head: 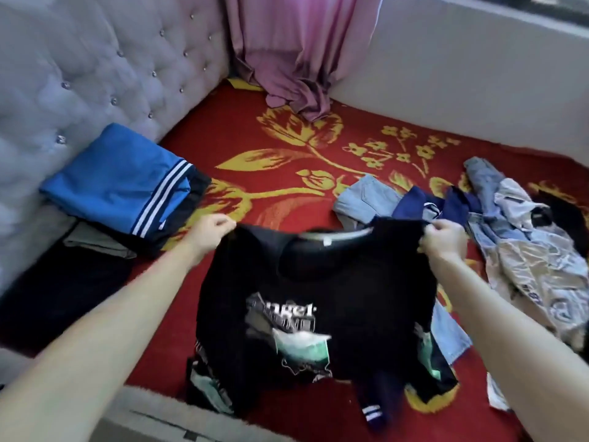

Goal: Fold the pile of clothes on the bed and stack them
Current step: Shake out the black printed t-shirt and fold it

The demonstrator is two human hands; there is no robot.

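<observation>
The left grip (213, 232) is pinched on one shoulder of a black graphic T-shirt (318, 282), thumb against curled fingers. The right grip (443, 240) is clamped the same way on the other shoulder. Holding both shoulders level and apart pulls the collar edge taut, so the body hangs open and flat with its print toward the person. That reads as the shake-out before the shirt is laid down to fold.

The shirt is lifted over the near middle of the bed (280, 145), its hem trailing onto other dark cloth by the near edge. Blur hides what that cloth is.

Along the bed's left edge, against the tufted headboard (79, 74), a blue garment with white stripes (118, 183) lies folded on top of darker folded clothes (63, 291). This is the finished stack, set apart from the unsorted things so the two do not mix.

Toward the right edge lies the unfolded pile (526, 250), with light-blue jeans (363, 196), a navy piece (414, 202) and a pale printed shirt tangled together. It sits near the right grip, handy for picking. In my judgement the task is partway, with several pieces left.

A pink curtain (296, 43) droops onto the far corner.
</observation>
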